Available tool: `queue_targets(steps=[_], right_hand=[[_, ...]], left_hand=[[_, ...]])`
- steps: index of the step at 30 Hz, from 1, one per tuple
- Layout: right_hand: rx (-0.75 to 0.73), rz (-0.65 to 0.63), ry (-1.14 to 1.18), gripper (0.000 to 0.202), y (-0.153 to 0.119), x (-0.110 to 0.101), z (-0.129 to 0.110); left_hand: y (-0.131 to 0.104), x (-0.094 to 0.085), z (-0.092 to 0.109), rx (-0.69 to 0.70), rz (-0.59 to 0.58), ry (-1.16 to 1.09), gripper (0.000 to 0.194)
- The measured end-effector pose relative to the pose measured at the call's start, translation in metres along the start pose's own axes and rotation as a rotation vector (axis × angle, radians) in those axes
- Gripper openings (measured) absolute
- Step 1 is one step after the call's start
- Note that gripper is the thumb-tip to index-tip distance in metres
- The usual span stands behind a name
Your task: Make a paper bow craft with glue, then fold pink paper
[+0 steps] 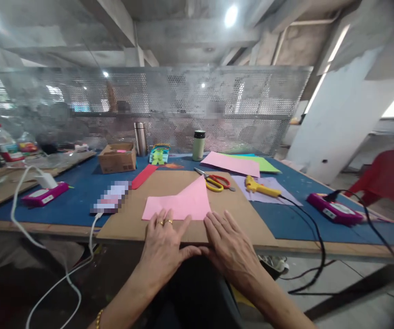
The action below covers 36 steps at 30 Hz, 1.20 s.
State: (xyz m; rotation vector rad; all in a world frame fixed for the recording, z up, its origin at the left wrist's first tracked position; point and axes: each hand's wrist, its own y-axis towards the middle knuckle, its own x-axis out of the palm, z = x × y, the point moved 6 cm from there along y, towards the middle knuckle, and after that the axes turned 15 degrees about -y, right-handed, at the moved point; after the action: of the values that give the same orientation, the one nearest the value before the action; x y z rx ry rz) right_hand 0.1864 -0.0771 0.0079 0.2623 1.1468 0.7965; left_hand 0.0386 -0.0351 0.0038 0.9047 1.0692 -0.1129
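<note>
Right of pink paper [179, 206], blurred label [329, 213]

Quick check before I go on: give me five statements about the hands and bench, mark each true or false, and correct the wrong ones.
1. The left hand has fingers on the pink sheet that lies on the cardboard sheet. True.
2. The rings are on the right hand. False: both are on the left hand.
3. The yellow glue gun lies on the cardboard sheet. False: it lies on a pale purple sheet.
4. The silver flask stands upright, left of the green tumbler in this view. True.
5. The red strip lies to the right of the pink sheet under the left hand. False: it lies to its left.
</note>
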Motion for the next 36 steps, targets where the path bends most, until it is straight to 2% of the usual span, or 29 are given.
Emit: queue_targets(steps=[4,7,10,12,15,17,20,21,23,26,29,33,36], right_hand=[[0.022,-0.069,0.109,0.028,0.005,-0.015,0.026],[0.127,-0.037,0.134,0.033,0.029,-0.016,0.060],[0.248,-0.014,0.216,0.027,0.062,0.001,0.090],[0.235,-0.095,0.261,0.023,0.082,0.019,0.095],[0.212,-0.199,0.224,0.022,0.099,0.037,0.085],[0.128,-0.190,0.209,0.020,0.100,0.036,0.065],[-0.111,-0.133,0.264,0.018,0.082,0.021,0.022],[-0.155,-0.111,0.288,0.021,0.071,0.015,0.011],[-0.140,-0.106,0.258,0.032,0.048,0.008,0.000],[-0.058,-0.101,0.122,0.050,0.015,0.003,0.003],[-0.019,-0.107,0.045,0.050,0.000,0.001,0.015],[0.015,-0.071,-0.021,0.050,0.008,-0.003,0.021],[-0.050,-0.005,0.024,0.055,0.019,-0.001,0.009]], left_hand=[[0.002,0.002,0.001,-0.010,-0.024,0.011,0.078],[0.002,0.003,0.001,-0.005,-0.022,0.019,0.080],[0.002,0.004,-0.001,-0.004,-0.024,0.021,0.080],[0.002,0.006,-0.002,-0.002,-0.027,0.030,0.080],[0.002,0.006,-0.002,0.019,-0.023,0.043,0.081],[0.002,0.005,-0.001,0.026,-0.022,0.045,0.082],[0.003,0.004,0.000,0.000,-0.038,0.044,0.078],[0.003,0.003,0.000,-0.010,-0.043,0.042,0.076],[0.003,0.002,0.001,-0.015,-0.047,0.039,0.077],[0.003,0.000,0.002,-0.007,-0.044,0.036,0.084],[0.004,0.000,0.003,-0.011,-0.046,0.023,0.084],[0.005,-0.001,0.003,-0.020,-0.044,0.005,0.084],[0.006,0.000,0.003,-0.029,-0.061,-0.002,0.078]])
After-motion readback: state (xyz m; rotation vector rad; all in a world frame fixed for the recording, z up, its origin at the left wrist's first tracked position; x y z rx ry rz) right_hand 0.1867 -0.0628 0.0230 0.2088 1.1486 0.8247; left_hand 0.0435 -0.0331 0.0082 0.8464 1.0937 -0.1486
